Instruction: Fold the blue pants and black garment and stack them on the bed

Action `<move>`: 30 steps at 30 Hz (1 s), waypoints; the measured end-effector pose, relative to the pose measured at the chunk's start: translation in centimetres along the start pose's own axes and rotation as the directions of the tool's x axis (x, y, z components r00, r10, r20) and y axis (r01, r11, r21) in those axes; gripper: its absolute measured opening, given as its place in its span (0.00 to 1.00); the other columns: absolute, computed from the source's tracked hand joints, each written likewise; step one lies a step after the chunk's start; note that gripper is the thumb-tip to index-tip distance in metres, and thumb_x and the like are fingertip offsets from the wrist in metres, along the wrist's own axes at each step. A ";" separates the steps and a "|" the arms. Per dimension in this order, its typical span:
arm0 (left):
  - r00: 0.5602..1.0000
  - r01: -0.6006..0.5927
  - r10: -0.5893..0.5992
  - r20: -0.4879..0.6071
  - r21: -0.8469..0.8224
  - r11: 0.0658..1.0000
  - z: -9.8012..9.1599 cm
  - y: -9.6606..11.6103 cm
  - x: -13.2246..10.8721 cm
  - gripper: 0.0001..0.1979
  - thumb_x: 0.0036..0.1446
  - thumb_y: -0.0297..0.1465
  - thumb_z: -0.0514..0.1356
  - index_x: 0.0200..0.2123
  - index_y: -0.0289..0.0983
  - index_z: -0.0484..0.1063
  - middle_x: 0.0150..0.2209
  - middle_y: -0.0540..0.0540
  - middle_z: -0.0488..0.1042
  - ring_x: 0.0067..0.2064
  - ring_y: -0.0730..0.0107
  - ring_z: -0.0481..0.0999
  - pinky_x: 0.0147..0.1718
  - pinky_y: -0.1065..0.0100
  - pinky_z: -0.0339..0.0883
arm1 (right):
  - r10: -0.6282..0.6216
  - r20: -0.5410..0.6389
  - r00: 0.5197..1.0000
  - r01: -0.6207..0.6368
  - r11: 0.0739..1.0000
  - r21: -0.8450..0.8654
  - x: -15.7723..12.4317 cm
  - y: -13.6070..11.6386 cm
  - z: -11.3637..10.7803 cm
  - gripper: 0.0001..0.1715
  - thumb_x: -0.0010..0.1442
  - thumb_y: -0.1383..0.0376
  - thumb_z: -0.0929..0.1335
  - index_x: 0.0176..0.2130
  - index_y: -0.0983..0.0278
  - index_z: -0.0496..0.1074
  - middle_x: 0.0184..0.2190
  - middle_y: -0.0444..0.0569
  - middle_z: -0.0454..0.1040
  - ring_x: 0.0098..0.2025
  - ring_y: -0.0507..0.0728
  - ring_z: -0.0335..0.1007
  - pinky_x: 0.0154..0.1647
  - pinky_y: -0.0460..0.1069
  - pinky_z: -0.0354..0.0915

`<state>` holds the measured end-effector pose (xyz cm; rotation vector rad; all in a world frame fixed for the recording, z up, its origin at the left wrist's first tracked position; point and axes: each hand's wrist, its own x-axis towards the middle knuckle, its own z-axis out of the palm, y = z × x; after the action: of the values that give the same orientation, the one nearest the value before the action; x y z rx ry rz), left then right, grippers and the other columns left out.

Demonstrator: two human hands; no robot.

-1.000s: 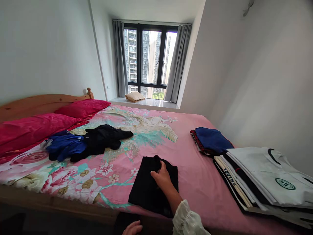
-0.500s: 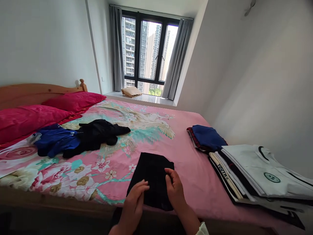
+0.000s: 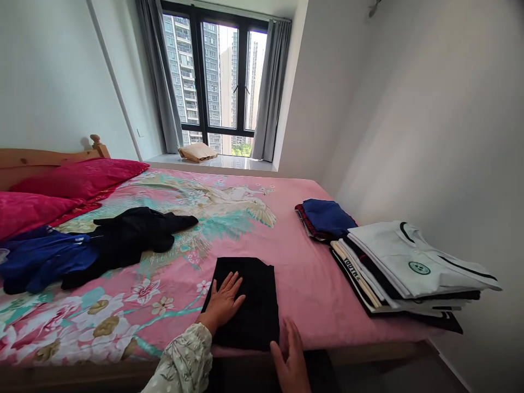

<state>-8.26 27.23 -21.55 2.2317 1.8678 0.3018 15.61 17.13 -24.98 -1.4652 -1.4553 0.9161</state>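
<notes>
A folded black garment (image 3: 257, 300) lies flat near the front edge of the bed; its exact kind I cannot tell. My left hand (image 3: 224, 300) rests palm down on its left half, fingers spread. By the garment's lower right corner is my right hand (image 3: 291, 357), with thumb and fingers apart and nothing in it. Whether that hand touches the cloth I cannot tell. A patterned light sleeve (image 3: 184, 357) covers my left forearm.
On the right stands a stack of folded shirts (image 3: 385, 273), a white one on top. Behind it is a smaller pile with a folded blue garment (image 3: 329, 216). Crumpled black clothing (image 3: 135, 234) and a blue garment (image 3: 49, 254) lie left, before red pillows (image 3: 82, 177).
My left hand has moved forward and flattened onto the black garment. My right hand has come back from its right edge, toward me. The view has turned slightly right.
</notes>
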 end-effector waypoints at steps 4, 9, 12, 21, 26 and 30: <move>1.000 0.000 0.001 -0.004 0.030 1.000 0.0 0.2 0.2 0.28 0.61 0.44 0.46 0.64 0.46 0.51 0.67 0.50 0.46 0.68 0.60 0.43 0.62 0.39 0.32 | 0.436 0.101 0.894 -0.440 0.817 0.371 0.7 -1.7 -1.3 0.37 0.53 0.42 0.64 0.50 0.66 0.66 0.48 0.58 0.71 0.46 0.63 0.70 0.37 0.52 0.70; 0.999 -0.002 0.004 -0.033 0.071 0.997 -0.6 0.6 0.3 0.27 0.62 0.42 0.47 0.63 0.45 0.52 0.67 0.49 0.48 0.68 0.58 0.45 0.62 0.39 0.35 | 0.510 0.313 0.801 -0.598 0.668 0.442 0.4 -3.5 -0.3 0.31 0.48 0.42 0.68 0.39 0.63 0.69 0.33 0.49 0.72 0.35 0.56 0.70 0.23 0.46 0.65; 0.991 0.000 0.015 -0.133 0.107 0.994 -1.9 1.9 -0.7 0.26 0.62 0.39 0.46 0.63 0.42 0.54 0.67 0.45 0.48 0.68 0.56 0.45 0.62 0.40 0.31 | 0.504 0.296 0.812 -0.582 0.658 0.478 0.0 -3.9 0.2 0.29 0.47 0.44 0.70 0.39 0.62 0.68 0.36 0.49 0.72 0.36 0.57 0.71 0.25 0.47 0.67; 0.858 -0.487 0.490 -0.156 0.056 0.871 1.3 7.6 -8.6 0.37 0.53 0.26 0.55 0.65 0.43 0.47 0.66 0.44 0.53 0.66 0.59 0.52 0.64 0.45 0.41 | 0.434 0.242 0.868 -0.495 0.706 0.506 0.2 -4.7 -0.3 0.22 0.47 0.50 0.72 0.30 0.63 0.64 0.22 0.40 0.66 0.25 0.51 0.66 0.23 0.44 0.59; 0.904 -0.212 0.120 -0.410 -0.188 0.959 6.4 6.9 -8.5 0.30 0.51 0.19 0.48 0.59 0.36 0.58 0.57 0.40 0.68 0.62 0.61 0.62 0.58 0.52 0.61 | 0.248 0.251 0.936 -0.336 0.843 0.420 0.3 -4.8 -0.9 0.20 0.57 0.50 0.64 0.32 0.65 0.69 0.27 0.47 0.73 0.31 0.55 0.70 0.29 0.47 0.64; 0.896 -0.176 0.016 -0.444 -0.321 0.930 6.4 6.8 -8.2 0.28 0.50 0.19 0.48 0.56 0.35 0.62 0.54 0.41 0.71 0.60 0.59 0.64 0.56 0.50 0.63 | -0.023 -0.021 1.000 0.026 0.988 0.154 2.2 -2.7 -1.7 0.20 0.55 0.61 0.63 0.48 0.63 0.68 0.47 0.55 0.72 0.50 0.62 0.67 0.48 0.56 0.66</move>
<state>-1.43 17.79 -25.86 2.1237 1.7057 1.1471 16.32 19.13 -21.71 -1.3367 -1.3541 0.9746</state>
